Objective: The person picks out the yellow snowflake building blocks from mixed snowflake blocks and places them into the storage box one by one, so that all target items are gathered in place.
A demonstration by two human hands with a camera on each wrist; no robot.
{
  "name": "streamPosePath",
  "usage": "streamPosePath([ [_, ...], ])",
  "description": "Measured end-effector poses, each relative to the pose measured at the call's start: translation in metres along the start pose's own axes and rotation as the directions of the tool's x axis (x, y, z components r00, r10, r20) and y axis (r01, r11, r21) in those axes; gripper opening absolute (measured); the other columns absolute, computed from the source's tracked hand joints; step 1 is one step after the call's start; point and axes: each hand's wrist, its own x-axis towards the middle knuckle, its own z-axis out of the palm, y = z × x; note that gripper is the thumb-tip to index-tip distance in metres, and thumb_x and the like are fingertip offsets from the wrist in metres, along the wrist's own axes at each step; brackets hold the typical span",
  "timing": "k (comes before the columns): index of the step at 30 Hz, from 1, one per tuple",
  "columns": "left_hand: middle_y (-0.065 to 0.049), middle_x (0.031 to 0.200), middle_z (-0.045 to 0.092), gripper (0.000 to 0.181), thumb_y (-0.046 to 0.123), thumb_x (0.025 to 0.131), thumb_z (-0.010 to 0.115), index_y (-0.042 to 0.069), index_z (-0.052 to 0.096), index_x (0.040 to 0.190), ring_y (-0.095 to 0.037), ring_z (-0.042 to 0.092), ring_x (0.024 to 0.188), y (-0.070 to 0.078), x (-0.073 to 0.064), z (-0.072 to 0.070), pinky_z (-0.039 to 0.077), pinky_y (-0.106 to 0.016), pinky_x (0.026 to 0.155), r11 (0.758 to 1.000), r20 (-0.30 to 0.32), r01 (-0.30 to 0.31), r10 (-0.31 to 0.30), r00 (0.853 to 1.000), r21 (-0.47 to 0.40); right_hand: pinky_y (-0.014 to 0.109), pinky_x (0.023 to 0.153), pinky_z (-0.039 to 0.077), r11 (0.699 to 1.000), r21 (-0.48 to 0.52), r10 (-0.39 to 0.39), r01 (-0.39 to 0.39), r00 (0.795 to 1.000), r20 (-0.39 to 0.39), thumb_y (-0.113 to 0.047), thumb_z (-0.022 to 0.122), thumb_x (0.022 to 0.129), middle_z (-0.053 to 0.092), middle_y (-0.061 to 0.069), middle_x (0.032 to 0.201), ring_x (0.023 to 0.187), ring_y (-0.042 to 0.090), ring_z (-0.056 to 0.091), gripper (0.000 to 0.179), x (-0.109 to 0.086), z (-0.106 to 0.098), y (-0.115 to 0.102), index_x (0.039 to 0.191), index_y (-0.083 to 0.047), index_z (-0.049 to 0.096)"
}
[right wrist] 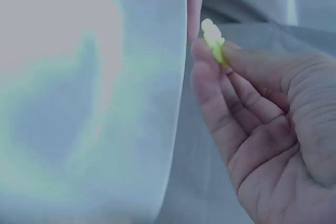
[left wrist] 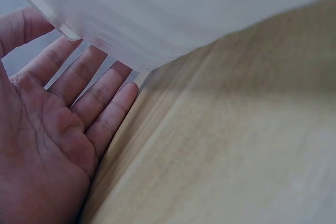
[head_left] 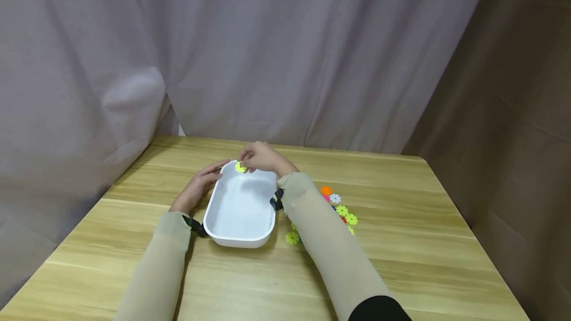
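A white rectangular plastic basin (head_left: 240, 240) with rounded corners stands on the table, its visible floor bare. Over its far end, my right hand (head_left: 263, 156) pinches a yellow-green flower-shaped plastic disc (head_left: 240, 167) between thumb and index finger. The right wrist view shows this disc (right wrist: 213, 39) nearly edge-on, close beside the basin wall (right wrist: 152, 103). My left hand (head_left: 199, 187) rests at the basin's left side. In the left wrist view its fingers (left wrist: 97, 95) extend fairly straight against the outer wall, with the thumb up by the rim.
A loose pile of flower-shaped discs (head_left: 342, 210) in yellow-green, orange, white, pink and red lies right of the basin, partly hidden by the right forearm (head_left: 330, 241). The wood-grain table (head_left: 428, 241) ends at grey curtains (head_left: 285, 53) behind.
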Motion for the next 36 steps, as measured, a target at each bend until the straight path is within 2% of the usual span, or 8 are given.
streamPosePath([
  [4,-0.010,0.152,0.047,0.052,0.015,0.101,0.052,0.014,0.046,0.152,-0.021,0.053,0.130,-0.002,0.000,0.000,0.050,-0.033,0.100,1.000,0.000,-0.004,0.004,1.000,0.007,0.039,0.073,0.060,0.999,-0.046,0.031,-0.030,0.999,0.018,-0.004,0.066,0.095,0.073,0.011,0.092,0.086,0.031,0.072,0.011,0.011,0.015,-0.005,0.104,0.001,0.070],
  [8,-0.009,0.152,0.047,0.051,0.014,0.100,0.052,0.016,0.049,0.151,-0.020,0.052,0.130,-0.002,0.000,0.003,0.050,-0.032,0.099,1.000,-0.008,-0.008,0.008,1.000,0.009,0.033,0.069,0.060,0.994,-0.085,0.068,-0.064,0.997,0.047,-0.002,0.067,0.093,0.072,0.011,0.090,0.083,0.029,0.072,0.010,0.015,0.024,0.000,0.101,0.002,0.071],
  [18,-0.008,0.154,0.045,0.054,0.013,0.098,0.053,0.014,0.048,0.151,-0.025,0.048,0.135,-0.002,0.004,0.009,0.048,-0.027,0.099,0.999,-0.016,-0.008,0.009,1.000,0.036,0.031,0.074,0.059,0.985,-0.120,0.137,-0.127,0.987,0.081,0.002,0.066,0.091,0.069,0.006,0.089,0.082,0.022,0.068,0.013,0.009,0.036,0.024,0.103,0.001,0.071],
  [23,-0.011,0.155,0.043,0.055,0.013,0.098,0.053,0.011,0.046,0.152,-0.025,0.047,0.135,-0.001,0.007,0.011,0.047,-0.027,0.101,0.999,-0.003,-0.029,0.029,1.000,0.044,0.028,0.072,0.057,0.978,-0.175,0.132,-0.117,0.988,0.075,-0.001,0.068,0.092,0.069,0.004,0.086,0.080,0.020,0.067,0.013,0.009,0.036,0.027,0.104,0.000,0.071],
  [27,-0.010,0.155,0.044,0.054,0.013,0.098,0.053,0.012,0.047,0.151,-0.021,0.050,0.133,0.000,0.007,0.011,0.048,-0.027,0.100,0.999,-0.008,-0.028,0.028,1.000,0.045,0.024,0.072,0.051,0.962,-0.260,0.102,-0.087,0.994,0.046,-0.009,0.071,0.092,0.068,0.002,0.087,0.078,0.014,0.062,0.015,0.010,0.035,0.025,0.104,-0.001,0.073],
  [32,-0.008,0.153,0.046,0.053,0.013,0.098,0.052,0.014,0.048,0.151,-0.020,0.052,0.131,0.000,0.006,0.010,0.049,-0.028,0.100,0.999,-0.008,-0.023,0.023,1.000,0.027,0.026,0.079,0.050,0.954,-0.293,0.074,-0.069,0.997,0.005,-0.016,0.073,0.091,0.069,0.002,0.095,0.085,0.013,0.061,0.017,0.011,0.036,0.019,0.104,-0.005,0.072],
  [36,-0.010,0.153,0.047,0.053,0.012,0.099,0.051,0.014,0.047,0.152,-0.021,0.052,0.131,0.001,0.005,0.009,0.049,-0.030,0.101,1.000,0.004,-0.026,0.026,1.000,0.012,0.027,0.084,0.052,0.947,-0.315,0.054,-0.063,0.998,-0.039,-0.025,0.072,0.091,0.071,0.004,0.102,0.092,0.015,0.063,0.026,0.010,0.035,0.012,0.108,-0.005,0.072],
])
